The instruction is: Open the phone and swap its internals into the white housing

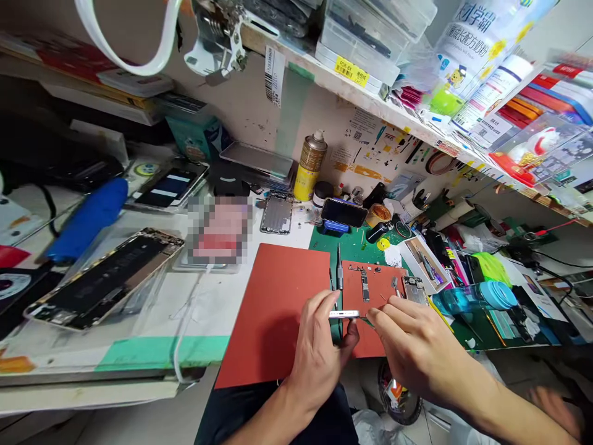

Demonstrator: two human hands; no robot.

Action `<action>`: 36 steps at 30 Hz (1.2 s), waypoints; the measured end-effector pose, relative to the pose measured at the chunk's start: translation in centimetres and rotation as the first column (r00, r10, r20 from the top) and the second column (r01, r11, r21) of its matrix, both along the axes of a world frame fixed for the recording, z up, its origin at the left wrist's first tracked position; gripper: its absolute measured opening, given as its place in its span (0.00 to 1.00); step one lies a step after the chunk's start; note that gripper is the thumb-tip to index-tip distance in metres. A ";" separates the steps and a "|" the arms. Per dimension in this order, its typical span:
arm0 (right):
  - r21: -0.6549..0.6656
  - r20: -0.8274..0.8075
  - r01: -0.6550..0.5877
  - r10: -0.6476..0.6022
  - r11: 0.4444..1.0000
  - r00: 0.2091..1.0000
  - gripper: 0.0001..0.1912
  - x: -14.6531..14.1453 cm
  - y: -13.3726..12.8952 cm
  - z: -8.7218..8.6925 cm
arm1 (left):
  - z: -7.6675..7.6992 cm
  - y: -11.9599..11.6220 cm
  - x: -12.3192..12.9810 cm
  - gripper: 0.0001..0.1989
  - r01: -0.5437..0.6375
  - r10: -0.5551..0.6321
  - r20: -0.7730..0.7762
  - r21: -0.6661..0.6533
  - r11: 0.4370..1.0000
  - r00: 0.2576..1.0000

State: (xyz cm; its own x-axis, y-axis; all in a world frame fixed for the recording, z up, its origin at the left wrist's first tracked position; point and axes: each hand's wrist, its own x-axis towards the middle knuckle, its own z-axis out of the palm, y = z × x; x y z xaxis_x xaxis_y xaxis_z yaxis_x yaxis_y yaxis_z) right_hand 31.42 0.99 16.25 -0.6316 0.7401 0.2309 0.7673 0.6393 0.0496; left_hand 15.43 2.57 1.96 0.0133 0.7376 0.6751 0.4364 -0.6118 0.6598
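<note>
My left hand (319, 343) grips a white-edged phone (343, 314) between thumb and fingers. The phone is held edge-on, with its port side facing me, above the gap between two red-brown mats. My right hand (412, 334) is at the phone's right end, its fingers pinched together. A thin dark piece shows between its fingertips and the phone, too small to name. Beyond my hands, a long narrow logic board (365, 284) lies on the right mat (377, 341). A pen-like tool (340, 272) lies between the mats, and a phone part (414, 289) is beside my right hand.
An opened phone (106, 278) and a blurred-out pink item (220, 232) are at the left. The left mat (273, 303) reaches the front edge. A spray can (311, 164), a blue bottle (477, 298) and an overhead shelf (352, 89) surround the workspace. Another person's blurred hand (551, 405) shows lower right.
</note>
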 end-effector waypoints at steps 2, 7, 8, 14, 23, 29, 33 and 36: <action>-0.005 -0.020 0.014 -0.014 1.000 1.000 0.16 0.2 -0.2 -0.3 | 0.0 0.1 0.0 0.28 -0.003 0.003 0.008 0.008 1.000 1.000; -0.019 -0.053 0.031 -0.032 0.999 0.998 0.16 0.4 -0.2 -0.6 | -0.1 0.3 0.1 0.28 -0.005 0.004 0.018 0.027 1.000 1.000; -0.024 -0.053 0.033 -0.034 0.999 0.998 0.16 0.4 -0.2 -0.7 | -0.1 0.3 0.1 0.27 -0.006 0.006 0.018 0.028 1.000 1.000; -0.013 -0.062 0.044 -0.044 0.999 0.997 0.17 0.2 -0.2 -1.1 | 0.0 0.3 0.0 0.26 -0.001 0.001 0.014 0.023 1.000 1.000; -0.075 -0.029 0.001 -0.004 0.997 1.000 0.17 0.4 0.4 -0.3 | 0.1 0.1 -0.1 0.25 0.046 -0.046 -0.019 0.014 0.999 0.999; -0.123 0.013 -0.015 0.017 0.992 1.000 0.16 -0.1 1.1 0.8 | 0.0 0.0 -0.2 0.27 0.064 -0.064 -0.023 0.009 0.998 0.998; -0.105 0.025 -0.026 0.029 0.994 0.999 0.16 -0.5 1.4 1.0 | 0.0 0.0 -0.3 0.26 0.079 -0.079 -0.026 0.002 0.997 0.997; -0.080 0.038 -0.039 0.042 0.996 0.998 0.15 -0.6 1.5 0.9 | 0.1 0.1 -0.4 0.26 0.085 -0.085 -0.032 0.012 0.996 0.996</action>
State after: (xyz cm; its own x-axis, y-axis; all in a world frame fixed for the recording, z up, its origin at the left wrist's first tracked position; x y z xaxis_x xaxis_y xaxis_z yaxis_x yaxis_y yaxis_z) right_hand 30.78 2.51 17.18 -0.6690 0.7287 0.1465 0.7391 0.6730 0.0276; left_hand 15.02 2.69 2.09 0.0970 0.7238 0.6831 0.4026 -0.6562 0.6382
